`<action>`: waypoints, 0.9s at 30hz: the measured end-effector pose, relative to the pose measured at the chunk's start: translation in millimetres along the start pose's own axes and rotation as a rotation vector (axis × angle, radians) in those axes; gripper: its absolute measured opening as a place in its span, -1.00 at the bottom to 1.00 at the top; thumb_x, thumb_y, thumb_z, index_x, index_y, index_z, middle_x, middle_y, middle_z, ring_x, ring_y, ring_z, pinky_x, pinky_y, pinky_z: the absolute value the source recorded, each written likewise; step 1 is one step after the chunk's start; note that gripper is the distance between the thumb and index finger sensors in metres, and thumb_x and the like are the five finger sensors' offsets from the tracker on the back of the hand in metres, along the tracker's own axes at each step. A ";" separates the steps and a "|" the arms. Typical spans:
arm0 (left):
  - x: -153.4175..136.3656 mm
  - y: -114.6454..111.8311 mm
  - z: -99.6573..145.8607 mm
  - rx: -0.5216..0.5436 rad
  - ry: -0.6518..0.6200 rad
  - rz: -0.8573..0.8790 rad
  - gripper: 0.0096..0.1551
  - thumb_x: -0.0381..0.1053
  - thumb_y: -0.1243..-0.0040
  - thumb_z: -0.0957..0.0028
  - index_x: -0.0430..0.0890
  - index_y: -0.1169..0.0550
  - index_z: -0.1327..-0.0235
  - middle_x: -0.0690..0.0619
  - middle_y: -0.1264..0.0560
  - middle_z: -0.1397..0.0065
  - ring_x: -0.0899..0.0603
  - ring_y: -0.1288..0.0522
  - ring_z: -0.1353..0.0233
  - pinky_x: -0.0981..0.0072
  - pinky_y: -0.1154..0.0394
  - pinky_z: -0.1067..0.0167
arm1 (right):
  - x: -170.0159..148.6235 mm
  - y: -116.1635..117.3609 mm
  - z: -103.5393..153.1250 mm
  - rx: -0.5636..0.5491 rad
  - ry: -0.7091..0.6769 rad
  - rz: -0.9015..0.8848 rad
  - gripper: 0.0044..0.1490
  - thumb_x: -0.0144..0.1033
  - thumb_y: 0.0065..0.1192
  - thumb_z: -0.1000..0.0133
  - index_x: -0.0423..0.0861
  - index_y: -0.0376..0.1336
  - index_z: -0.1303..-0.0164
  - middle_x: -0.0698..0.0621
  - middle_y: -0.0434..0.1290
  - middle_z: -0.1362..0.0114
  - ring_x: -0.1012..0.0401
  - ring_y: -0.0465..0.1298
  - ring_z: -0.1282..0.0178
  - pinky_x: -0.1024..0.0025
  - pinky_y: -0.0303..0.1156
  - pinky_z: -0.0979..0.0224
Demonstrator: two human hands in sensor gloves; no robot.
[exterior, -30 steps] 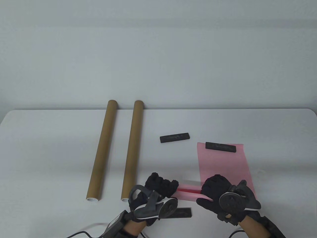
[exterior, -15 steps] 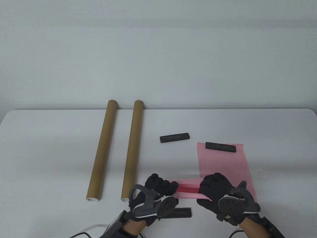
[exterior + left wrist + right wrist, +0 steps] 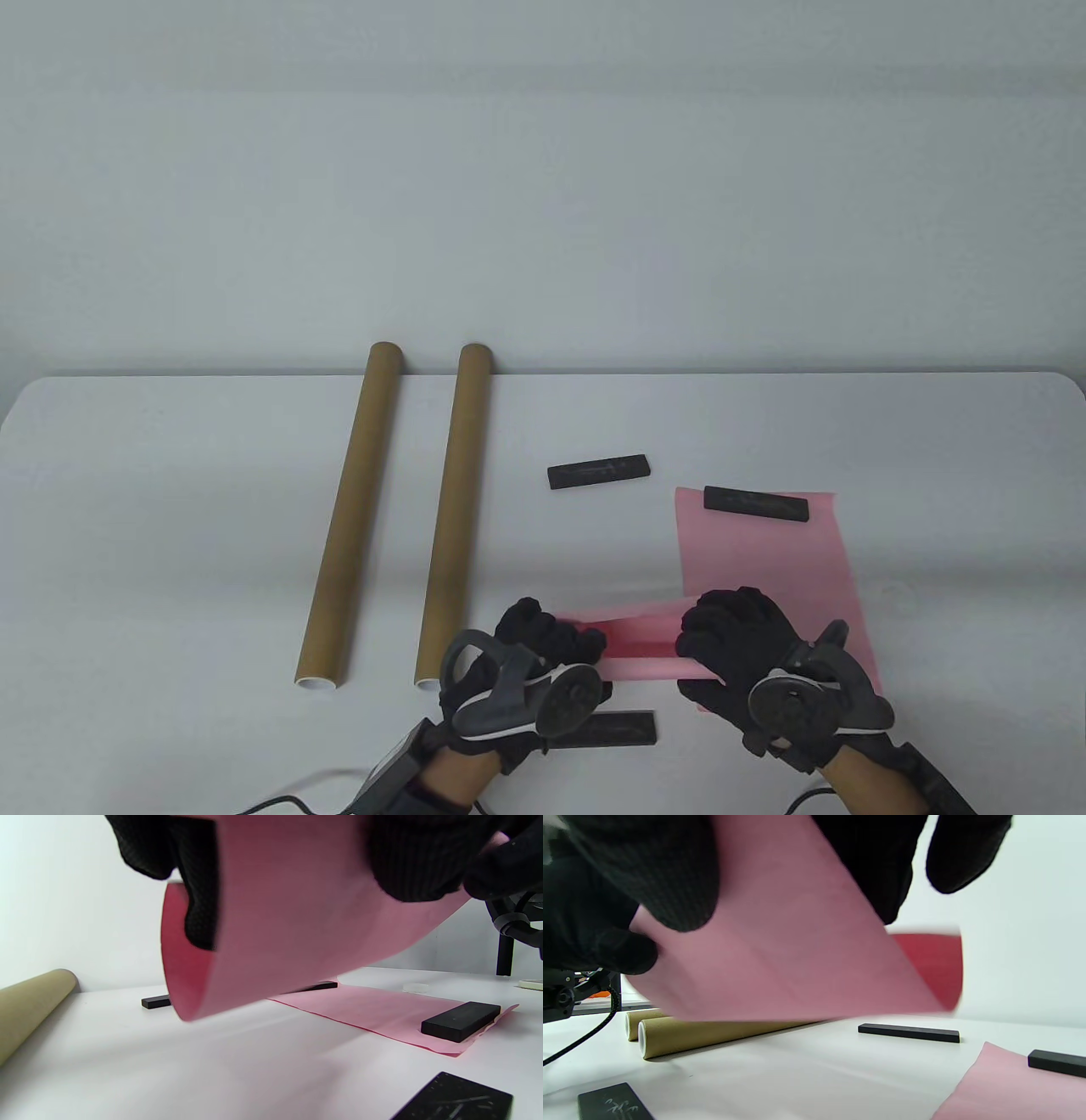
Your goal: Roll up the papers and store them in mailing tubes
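Where both hands' fingers (image 3: 551,632) clamp it, pink paper (image 3: 645,649) mostly hidden, curled, edge blurred.

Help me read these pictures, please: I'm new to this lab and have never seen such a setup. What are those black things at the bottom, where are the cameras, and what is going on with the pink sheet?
The black things are a person's two hands in sensor gloves, the left hand and the right hand; a round tracker is strapped to the back of each. One camera looks down at the table; the other two sit on the wrists and look out under the fingers. Both hands grip the near end of a pink paper and curl it into a roll, lifted off the table. The paper's far end lies flat under a black bar. A second bar lies beside it, a third near the hands. Two brown mailing tubes lie side by side on the left, apart.
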State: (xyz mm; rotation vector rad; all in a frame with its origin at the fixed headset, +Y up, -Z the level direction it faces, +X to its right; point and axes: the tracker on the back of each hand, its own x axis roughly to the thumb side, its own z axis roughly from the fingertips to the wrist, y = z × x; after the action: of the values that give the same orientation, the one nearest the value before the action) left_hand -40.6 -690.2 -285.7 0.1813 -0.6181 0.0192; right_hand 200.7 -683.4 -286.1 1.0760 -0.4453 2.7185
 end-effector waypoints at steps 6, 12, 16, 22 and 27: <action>4.8 4.6 1.6 0.054 -0.013 -0.064 -0.25 0.37 -0.35 0.25 0.13 -0.51 -0.24 0.19 -0.67 -0.07 0.01 -0.70 -0.14 -0.10 -0.40 -0.45 | -6.8 1.9 -0.9 0.047 0.025 -0.087 -0.30 0.30 0.27 -0.01 -0.11 0.63 0.26 -0.09 0.72 -0.07 -0.17 0.66 -0.22 -0.36 0.42 -0.34; -2.7 0.1 -1.5 -0.005 0.006 0.034 -0.31 0.44 -0.19 0.25 0.09 -0.65 -0.06 0.23 -0.74 0.24 0.06 -0.78 0.14 -0.04 -0.47 -0.41 | -5.1 -1.5 0.9 0.002 0.008 -0.027 -0.20 0.19 0.42 0.00 -0.12 0.40 -0.27 -0.17 0.47 -0.44 -0.26 0.48 -0.45 -0.39 0.33 -0.41; -3.8 0.3 -1.8 -0.006 0.012 0.029 -0.27 0.46 -0.18 0.27 0.09 -0.64 -0.08 0.22 -0.75 0.20 0.05 -0.78 0.10 -0.04 -0.47 -0.41 | -1.6 -3.3 0.6 -0.024 -0.002 -0.010 -0.36 0.06 0.42 -0.03 -0.08 0.44 -0.20 -0.13 0.52 -0.40 -0.23 0.50 -0.44 -0.37 0.34 -0.42; 1.2 5.3 0.8 0.056 0.000 -0.029 -0.21 0.40 -0.29 0.26 0.11 -0.50 -0.26 0.18 -0.67 -0.09 0.00 -0.71 -0.15 -0.08 -0.40 -0.45 | -5.4 -1.7 -0.7 0.013 0.012 -0.072 -0.35 0.25 0.28 -0.03 -0.10 0.60 0.17 -0.09 0.70 -0.11 -0.17 0.66 -0.24 -0.34 0.42 -0.35; -1.2 2.7 -0.5 0.012 -0.008 0.031 -0.28 0.46 -0.12 0.26 0.11 -0.64 -0.07 0.22 -0.74 0.20 0.05 -0.77 0.10 -0.04 -0.46 -0.42 | -7.1 -4.7 1.3 -0.027 0.011 -0.113 -0.21 0.29 0.26 -0.01 -0.12 0.49 -0.13 -0.17 0.56 -0.35 -0.25 0.53 -0.39 -0.38 0.36 -0.39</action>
State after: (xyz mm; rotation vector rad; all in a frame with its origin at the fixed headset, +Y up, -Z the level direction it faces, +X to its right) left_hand -41.4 -687.5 -286.4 0.1836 -0.6292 0.0524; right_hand 207.9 -679.9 -289.1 1.0450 -0.4055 2.6110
